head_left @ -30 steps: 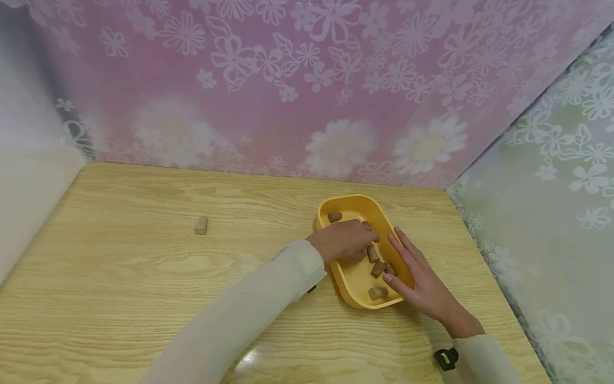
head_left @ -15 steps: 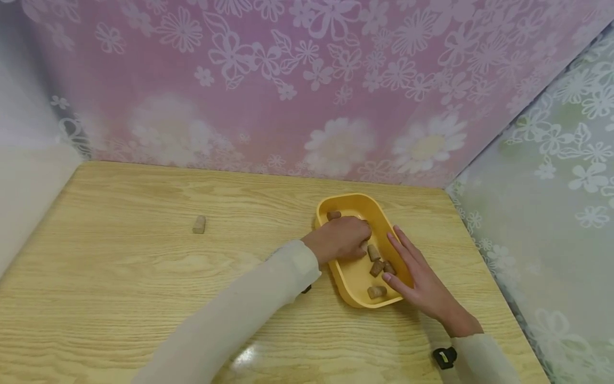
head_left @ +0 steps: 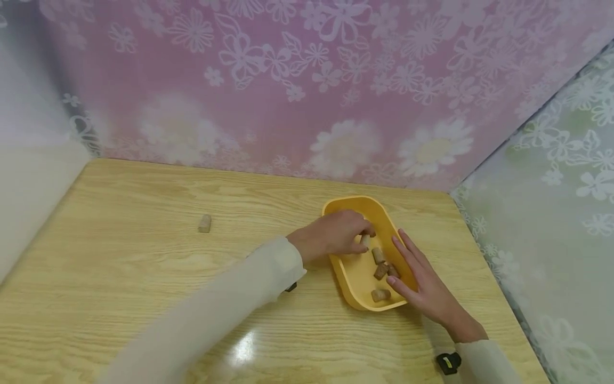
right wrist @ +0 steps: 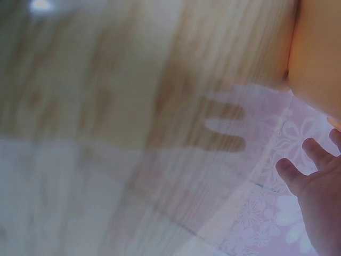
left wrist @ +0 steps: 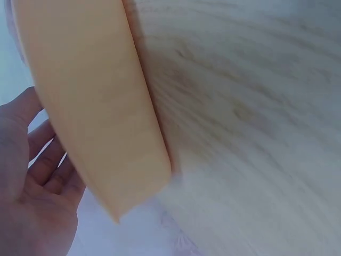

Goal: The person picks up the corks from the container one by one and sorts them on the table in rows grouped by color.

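In the head view my left hand (head_left: 336, 233) reaches over the near-left rim of a yellow bin (head_left: 347, 288) and pinches a pale cork (head_left: 365, 241) between thumb and fingers. My right hand (head_left: 427, 288) lies along the bin's right rim with its fingers straight. Inside, a light brown cork (head_left: 378, 255), two darker corks lying together, one of them the dark cork (head_left: 381, 271), and another cork (head_left: 381, 295) at the near end rest on the floor. The left wrist view shows the left hand (left wrist: 40, 186) beside the bin's outer wall (left wrist: 101, 106).
A single cork (head_left: 204, 223) stands on the wooden table (head_left: 144, 277), well left of the bin. A pink flowered wall (head_left: 268, 117) closes the back, and a pale flowered panel (head_left: 542, 240) runs along the right side.
My left hand has drawn back slightly up and left, and the pale cork now shows between its fingers. It now covers the cork at the bin's far end. The right hand keeps its place.
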`<state>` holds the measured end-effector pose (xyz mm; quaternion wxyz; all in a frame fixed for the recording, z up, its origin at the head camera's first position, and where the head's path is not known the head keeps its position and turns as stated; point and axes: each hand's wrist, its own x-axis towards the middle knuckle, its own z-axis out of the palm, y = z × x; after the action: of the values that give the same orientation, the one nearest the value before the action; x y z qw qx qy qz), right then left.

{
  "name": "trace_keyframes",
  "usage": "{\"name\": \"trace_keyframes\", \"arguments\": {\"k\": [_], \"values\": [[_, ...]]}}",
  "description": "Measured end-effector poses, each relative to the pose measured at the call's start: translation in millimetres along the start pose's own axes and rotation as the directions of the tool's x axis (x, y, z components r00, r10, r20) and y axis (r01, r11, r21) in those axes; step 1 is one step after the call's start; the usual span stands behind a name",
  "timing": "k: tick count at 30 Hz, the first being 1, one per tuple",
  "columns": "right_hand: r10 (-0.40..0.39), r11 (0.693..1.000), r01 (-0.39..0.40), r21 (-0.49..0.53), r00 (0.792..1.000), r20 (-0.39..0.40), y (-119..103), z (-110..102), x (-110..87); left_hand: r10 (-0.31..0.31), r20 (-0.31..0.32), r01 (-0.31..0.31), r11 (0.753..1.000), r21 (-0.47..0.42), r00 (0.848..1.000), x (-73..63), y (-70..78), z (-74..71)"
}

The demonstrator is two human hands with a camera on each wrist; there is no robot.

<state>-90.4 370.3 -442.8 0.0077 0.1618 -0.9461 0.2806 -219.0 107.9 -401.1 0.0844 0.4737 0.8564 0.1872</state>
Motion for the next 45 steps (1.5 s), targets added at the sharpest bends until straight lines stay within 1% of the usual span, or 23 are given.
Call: {"name": "trace_keyframes", "arguments": {"k": [2,5,10,14,20,24,26,32,34,41,45], "values": [[-0.005,1.0,0.005,0.001,1.0,-0.003,0.1,-0.3,0.5,0.003,-0.012,-0.004,0.999,-0.042,1.0,-6.6,-1.7,-5.9],[-0.009,1.0,0.009,0.003,1.0,-0.001,1.3,-0.4,1.5,-0.009,-0.033,0.006,0.998,-0.07,0.999,-15.7,-5.9,-12.2],[-0.003,1.0,0.003,0.018,1.0,0.0,2.2,-1.3,-0.7,-0.013,-0.058,0.01,0.999,-0.048,0.998,-26.4,-13.2,-17.8],[-0.011,0.999,0.011,0.037,1.0,-0.003,1.6,-0.5,-1.3,-0.015,-0.081,0.013,1.0,-0.026,0.997,-38.0,-19.4,-24.5],[-0.015,0.999,0.015,0.033,1.0,-0.003,1.6,1.4,-0.6,-0.059,-0.118,0.051,0.996,-0.072,0.991,-57.0,-31.5,-34.2],[-0.019,0.999,0.019,0.032,1.0,-0.002,1.5,1.6,-0.6,-0.089,-0.132,0.078,0.993,-0.086,0.987,-70.0,-40.2,-38.0],[-0.02,0.999,0.02,0.032,1.0,-0.001,1.5,1.4,-0.6,-0.094,-0.139,0.082,0.993,-0.089,0.986,-76.5,-44.2,-40.2],[-0.023,0.999,0.023,0.023,1.0,-0.003,2.7,1.6,0.6,-0.115,-0.157,0.107,0.992,-0.064,0.981,-96.4,-58.2,-45.6],[-0.027,0.999,0.027,0.019,1.0,-0.005,3.2,2.4,1.6,-0.129,-0.158,0.122,0.991,-0.051,0.979,-103.3,-63.9,-46.5],[-0.018,1.0,0.018,0.014,1.0,0.003,3.2,3.7,2.4,-0.183,-0.154,0.174,0.982,-0.067,0.971,-127.1,-80.8,-48.5],[-0.011,1.0,0.011,0.013,1.0,0.0,0.9,1.8,0.6,-0.202,-0.162,0.194,0.979,-0.062,0.966,-141.5,-92.3,-47.6]]}}
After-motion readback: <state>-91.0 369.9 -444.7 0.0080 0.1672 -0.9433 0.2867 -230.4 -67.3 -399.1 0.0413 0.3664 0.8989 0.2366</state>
